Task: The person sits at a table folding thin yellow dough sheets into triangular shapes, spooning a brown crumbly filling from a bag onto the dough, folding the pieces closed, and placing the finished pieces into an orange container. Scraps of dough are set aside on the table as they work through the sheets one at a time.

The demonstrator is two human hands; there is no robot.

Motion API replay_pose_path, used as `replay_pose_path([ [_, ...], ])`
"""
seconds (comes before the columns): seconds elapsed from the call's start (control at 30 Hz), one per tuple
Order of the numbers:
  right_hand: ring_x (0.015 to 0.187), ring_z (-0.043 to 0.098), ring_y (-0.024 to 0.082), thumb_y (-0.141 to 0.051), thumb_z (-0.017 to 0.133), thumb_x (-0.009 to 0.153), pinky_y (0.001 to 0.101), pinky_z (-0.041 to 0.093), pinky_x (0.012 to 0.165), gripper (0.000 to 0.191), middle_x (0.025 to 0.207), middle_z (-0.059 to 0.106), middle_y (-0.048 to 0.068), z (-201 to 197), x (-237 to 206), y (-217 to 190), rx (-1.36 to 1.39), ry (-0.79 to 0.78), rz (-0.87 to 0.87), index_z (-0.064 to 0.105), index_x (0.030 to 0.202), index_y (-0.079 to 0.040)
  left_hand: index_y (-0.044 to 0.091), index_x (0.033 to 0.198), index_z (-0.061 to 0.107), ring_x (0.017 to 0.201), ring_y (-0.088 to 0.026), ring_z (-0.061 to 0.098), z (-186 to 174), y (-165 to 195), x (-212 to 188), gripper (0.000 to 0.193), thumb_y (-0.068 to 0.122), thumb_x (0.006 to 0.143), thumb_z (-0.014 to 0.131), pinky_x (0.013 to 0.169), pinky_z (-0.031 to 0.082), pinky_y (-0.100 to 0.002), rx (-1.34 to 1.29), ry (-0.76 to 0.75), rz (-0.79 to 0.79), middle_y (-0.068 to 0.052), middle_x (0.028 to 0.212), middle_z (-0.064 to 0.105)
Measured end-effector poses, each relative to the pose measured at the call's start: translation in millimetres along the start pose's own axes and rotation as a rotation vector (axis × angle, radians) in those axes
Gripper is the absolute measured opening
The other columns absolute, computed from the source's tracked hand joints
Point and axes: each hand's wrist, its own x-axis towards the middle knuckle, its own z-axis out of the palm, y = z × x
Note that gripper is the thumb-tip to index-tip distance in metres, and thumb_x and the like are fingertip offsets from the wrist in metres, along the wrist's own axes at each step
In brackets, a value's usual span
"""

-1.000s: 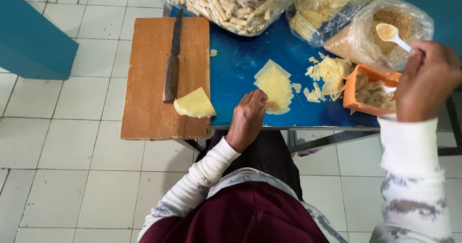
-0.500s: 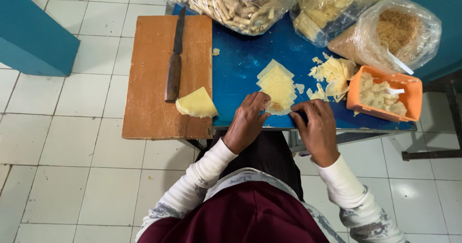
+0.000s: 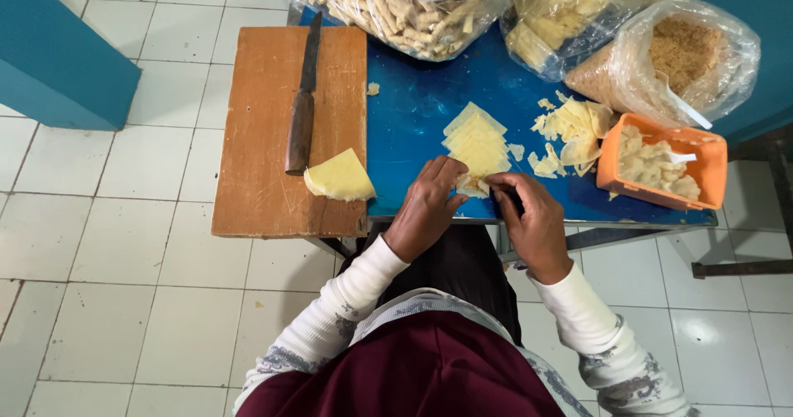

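Note:
My left hand [image 3: 427, 206] and my right hand [image 3: 534, 222] meet at the near edge of a blue table [image 3: 413, 119]. Their fingertips pinch a small filled yellow wrapper [image 3: 473, 185] between them. Just beyond lies a short stack of flat yellow dough sheets [image 3: 472, 142]. A loose heap of torn dough pieces [image 3: 572, 132] lies to the right of the stack. An orange tub [image 3: 661, 169] of pale filling with a white spoon stands at the right edge.
A wooden cutting board [image 3: 256, 128] on the left carries a wooden-handled knife [image 3: 301, 103] and a yellow dough wedge [image 3: 340, 177]. Clear bags of finished rolls [image 3: 405, 8], more dough [image 3: 562, 20] and brown crumbs [image 3: 669, 61] line the far side. White floor tiles surround the table.
My right hand came down from the crumb bag, leaving the spoon, and joined my left hand at the wrapper on the table's near edge.

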Motion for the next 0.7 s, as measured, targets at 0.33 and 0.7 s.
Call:
replay_pose_path([
  [0.33, 0.091, 0.068, 0.028, -0.005, 0.073, 0.094, 0.0397, 0.052, 0.080, 0.009, 0.100, 0.074, 0.008, 1.5, 7.7, 22.6, -0.190, -0.036, -0.229, 0.072, 0.103, -0.006, -0.001, 0.112, 0.058, 0.103, -0.038, 0.058, -1.5, 1.1, 2.8, 0.045, 0.002, 0.074, 0.082, 0.088, 0.049, -0.044, 0.056, -0.030, 0.066, -0.017, 0.109, 0.059],
  [0.7, 0.083, 0.062, 0.027, -0.010, 0.072, 0.097, 0.0385, 0.050, 0.073, 0.006, 0.091, 0.067, 0.009, 11.1, 31.3, 26.3, -0.108, -0.037, -0.033, 0.071, 0.096, -0.004, 0.000, 0.092, 0.063, 0.092, -0.032, 0.058, 6.6, -4.4, 18.2, 0.006, -0.002, 0.087, 0.065, 0.081, 0.051, -0.042, 0.215, 0.066, 0.112, -0.014, 0.093, 0.058],
])
